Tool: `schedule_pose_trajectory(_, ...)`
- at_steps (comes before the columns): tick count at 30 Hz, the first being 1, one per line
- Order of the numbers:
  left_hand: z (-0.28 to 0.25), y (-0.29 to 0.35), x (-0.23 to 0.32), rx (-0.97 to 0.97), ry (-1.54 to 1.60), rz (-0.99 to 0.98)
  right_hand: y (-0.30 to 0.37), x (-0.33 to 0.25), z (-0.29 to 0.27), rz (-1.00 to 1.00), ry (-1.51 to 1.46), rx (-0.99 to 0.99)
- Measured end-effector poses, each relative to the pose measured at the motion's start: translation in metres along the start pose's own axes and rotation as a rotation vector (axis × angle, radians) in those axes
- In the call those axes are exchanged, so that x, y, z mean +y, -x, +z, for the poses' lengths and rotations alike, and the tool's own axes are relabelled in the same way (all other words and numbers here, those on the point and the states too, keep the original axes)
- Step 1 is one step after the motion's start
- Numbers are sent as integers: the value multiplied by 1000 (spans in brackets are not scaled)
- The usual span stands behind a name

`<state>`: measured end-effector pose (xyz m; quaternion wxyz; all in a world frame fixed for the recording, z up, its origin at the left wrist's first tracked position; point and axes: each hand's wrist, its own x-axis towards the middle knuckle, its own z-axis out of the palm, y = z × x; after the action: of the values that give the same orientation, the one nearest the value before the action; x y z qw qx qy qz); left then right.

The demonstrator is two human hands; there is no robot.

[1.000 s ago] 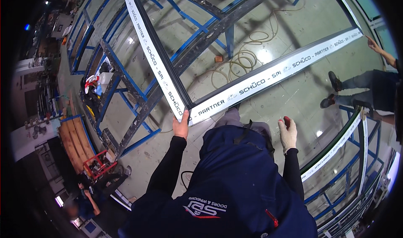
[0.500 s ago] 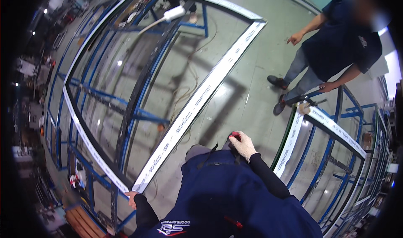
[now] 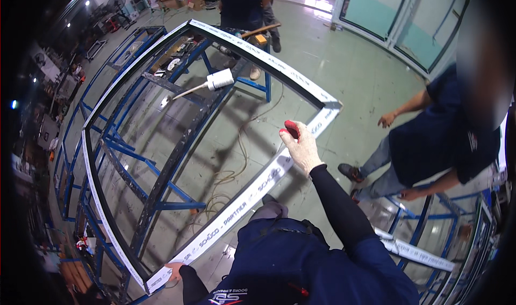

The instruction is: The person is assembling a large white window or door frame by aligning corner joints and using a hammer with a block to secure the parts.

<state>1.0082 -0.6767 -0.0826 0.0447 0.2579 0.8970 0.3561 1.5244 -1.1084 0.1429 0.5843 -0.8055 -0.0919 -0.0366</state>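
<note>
A large window frame (image 3: 231, 211), dark with white printed protective film on its face, lies across blue metal stands in front of me. My left hand (image 3: 174, 271), bare, grips the near rail close to the frame's near-left corner. Some of its fingers are hidden. Above the same rail, toward its far-right end, is my right hand (image 3: 302, 148) in a white glove with red fingertips. Its fingers are loosely curled, thumb and forefinger apart, with nothing seen between them. I cannot tell whether it touches the rail.
A white bottle (image 3: 220, 79) with a long nozzle lies on the blue stand (image 3: 161, 200) inside the frame. A co-worker (image 3: 430, 127) stands at the right; another person (image 3: 242, 9) is beyond the far rail. A second framed piece (image 3: 416, 253) rests at lower right. Hose (image 3: 217, 181) loops across the floor.
My right hand has risen from beside my waist and reached forward over the near rail. The view has shifted, with the frame now lower in it. My left hand stays at the near-left corner.
</note>
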Motion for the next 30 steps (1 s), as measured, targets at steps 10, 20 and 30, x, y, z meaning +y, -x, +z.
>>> schedule_pose_trajectory(10, -35, 144, -7, -121, 195, -127, -369, 29, 18, -303, 450, -305)
schedule_pose_trajectory(20, -50, 355, 66, -41, 110, -88, -732, 177, 167, -554, 1104, -280)
schedule_pose_trajectory(30, -73, 446, 37, -113, 8, -221, -842, 241, 202, -544, 1159, -453)
